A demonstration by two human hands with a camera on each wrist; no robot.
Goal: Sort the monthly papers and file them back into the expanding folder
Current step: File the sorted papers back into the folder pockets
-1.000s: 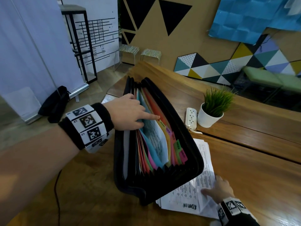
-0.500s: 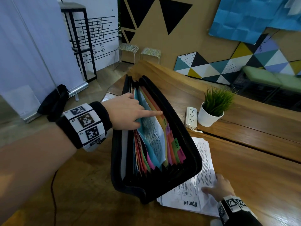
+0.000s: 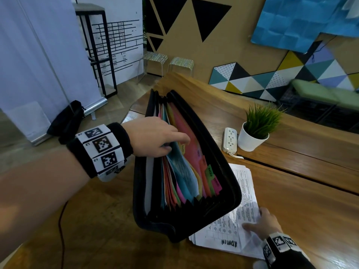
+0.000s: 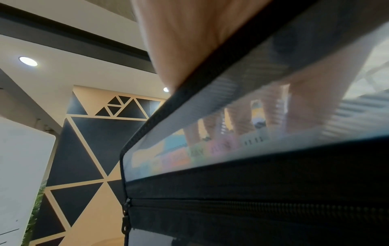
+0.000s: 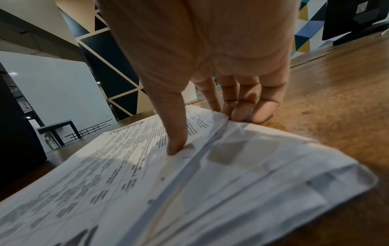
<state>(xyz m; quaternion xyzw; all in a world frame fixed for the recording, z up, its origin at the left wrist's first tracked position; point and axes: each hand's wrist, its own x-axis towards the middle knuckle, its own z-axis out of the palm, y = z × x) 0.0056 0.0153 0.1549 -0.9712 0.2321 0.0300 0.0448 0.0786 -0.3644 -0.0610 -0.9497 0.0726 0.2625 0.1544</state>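
Since a second earlier the left hand (image 3: pixel 153 136) had walked its parted fingers deeper among the coloured tabbed dividers (image 3: pixel 194 162) of the black zipped expanding folder (image 3: pixel 223 166), apparently seeking a month's pocket, while the right hand (image 3: pixel 262 223) pinched the white printed papers (image 3: pixel 242 191) lying on the wooden table (image 3: pixel 291 200).

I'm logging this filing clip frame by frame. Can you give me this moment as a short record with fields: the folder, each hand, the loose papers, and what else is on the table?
folder: black expanding folder open on the wooden table, coloured dividers with tabs showing
left hand: left hand reaching in among the dividers, fingers parting them
right hand: right hand pinching the edge of the top sheet
papers: stack of printed papers beside the folder, partly under it
nearby: potted plant, white power strip
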